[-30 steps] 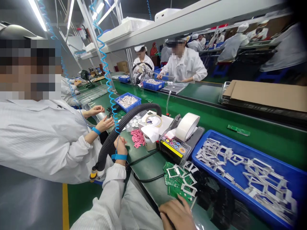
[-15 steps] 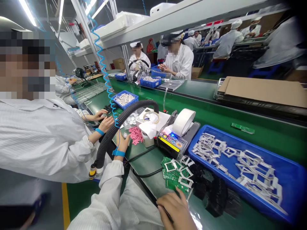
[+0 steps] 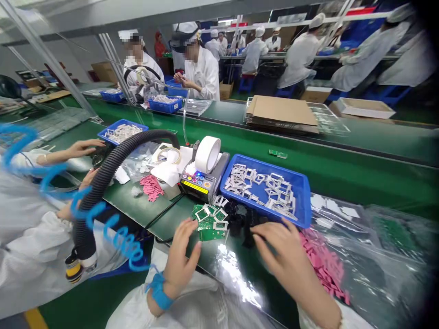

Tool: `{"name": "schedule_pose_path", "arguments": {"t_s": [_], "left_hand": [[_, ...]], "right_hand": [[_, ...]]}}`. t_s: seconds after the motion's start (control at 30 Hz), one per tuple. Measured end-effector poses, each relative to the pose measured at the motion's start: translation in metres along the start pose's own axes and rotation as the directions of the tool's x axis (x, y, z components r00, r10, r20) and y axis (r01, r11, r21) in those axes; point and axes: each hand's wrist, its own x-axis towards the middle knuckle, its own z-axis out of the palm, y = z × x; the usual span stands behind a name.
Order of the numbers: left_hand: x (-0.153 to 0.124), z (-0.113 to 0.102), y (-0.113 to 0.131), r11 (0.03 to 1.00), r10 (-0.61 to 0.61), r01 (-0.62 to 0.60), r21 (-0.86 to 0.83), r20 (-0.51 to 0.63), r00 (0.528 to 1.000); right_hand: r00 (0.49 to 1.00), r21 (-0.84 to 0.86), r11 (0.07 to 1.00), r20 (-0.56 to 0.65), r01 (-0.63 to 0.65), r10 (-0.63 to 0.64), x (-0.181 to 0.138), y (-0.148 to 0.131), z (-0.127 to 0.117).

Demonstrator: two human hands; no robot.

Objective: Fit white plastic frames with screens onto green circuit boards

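Observation:
My left hand [image 3: 181, 258] hangs open above the green bench, its fingers spread and a blue strap round the wrist. It is just in front of a small stack of green circuit boards with white frames [image 3: 209, 226]. My right hand [image 3: 284, 251] is beside a heap of black foam pieces [image 3: 240, 219], its fingertips close to them. It shows nothing held. Behind both hands sits a blue tray of white frames [image 3: 264, 189].
A tape dispenser [image 3: 200, 176] with a white roll stands left of the tray. Pink pieces lie on the bench [image 3: 151, 187] and on a clear plastic bag [image 3: 324, 260]. A co-worker's hands [image 3: 85, 148] reach in at left, beside a black corrugated hose [image 3: 109, 169].
The view has swung right, so the tray and boards sit further left. Both my hands now show in front of the boards, and a plastic bag with pink pieces has come into view.

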Motion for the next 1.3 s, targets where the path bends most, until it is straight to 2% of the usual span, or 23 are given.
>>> {"name": "schedule_pose_path", "arguments": {"t_s": [0.1,0.17,0.27,0.33,0.43,0.57,0.7,0.93,1.03,1.07,1.1,1.2,1.27,1.3], "left_hand": [[0.0,0.015,0.008,0.996,0.022,-0.014,-0.09,0.095,0.995],[0.005,0.021,0.011,0.996,0.064,-0.056,-0.074,0.107,0.992],[0.016,0.022,0.01,0.984,0.139,-0.146,0.106,0.073,0.988],[0.027,0.02,0.004,0.95,0.141,-0.145,0.277,0.033,0.989],[0.043,0.019,-0.006,0.91,0.098,-0.09,0.404,0.003,0.995],[0.056,0.022,-0.013,0.91,0.06,-0.078,0.407,0.056,0.997],[0.063,0.022,-0.01,0.936,0.037,-0.066,0.345,0.09,0.995],[0.054,0.002,0.015,0.991,0.005,-0.007,0.131,0.017,1.0],[0.036,-0.008,0.023,0.974,-0.156,0.16,-0.163,0.039,0.987],[0.028,-0.012,0.024,0.917,-0.238,0.252,-0.309,0.084,0.968],[0.019,-0.016,0.023,0.821,-0.319,0.351,-0.45,0.148,0.936],[-0.013,-0.035,0.014,0.425,-0.511,0.584,-0.692,0.349,0.786],[-0.036,-0.051,0.001,0.184,-0.637,0.623,-0.76,0.391,0.665],[-0.046,-0.059,-0.006,0.113,-0.701,0.602,-0.79,0.366,0.612]], "right_hand": [[0.993,-0.066,0.995,-0.103,-0.073,0.066,0.01,0.021,-0.014],[0.994,-0.048,0.994,-0.057,-0.097,0.094,0.021,0.022,-0.011],[0.992,0.004,0.999,0.115,-0.048,0.047,0.038,0.005,0.011],[0.984,0.017,1.0,0.177,-0.011,0.008,0.045,-0.008,0.028],[0.981,0.006,0.999,0.191,-0.045,0.043,0.047,-0.013,0.037],[0.978,-0.015,0.988,0.14,-0.153,0.153,0.028,0.006,0.021],[0.972,-0.062,0.981,0.142,-0.182,0.189,-0.001,0.019,0.012],[0.971,-0.18,0.973,0.161,-0.146,0.176,-0.019,0.021,0.042],[0.984,-0.143,0.987,0.146,-0.079,0.1,-0.019,0.029,0.046],[0.99,-0.112,0.993,0.129,-0.047,0.061,-0.019,0.031,0.045],[0.994,-0.07,0.997,0.109,-0.015,0.023,-0.018,0.033,0.043],[0.999,0.061,0.998,0.031,0.033,-0.035,-0.01,0.033,0.033],[0.999,0.094,0.995,0.035,0.024,-0.028,-0.003,0.03,0.028],[0.998,0.093,0.995,0.065,0.017,-0.023,0.0,0.029,0.026]]}}
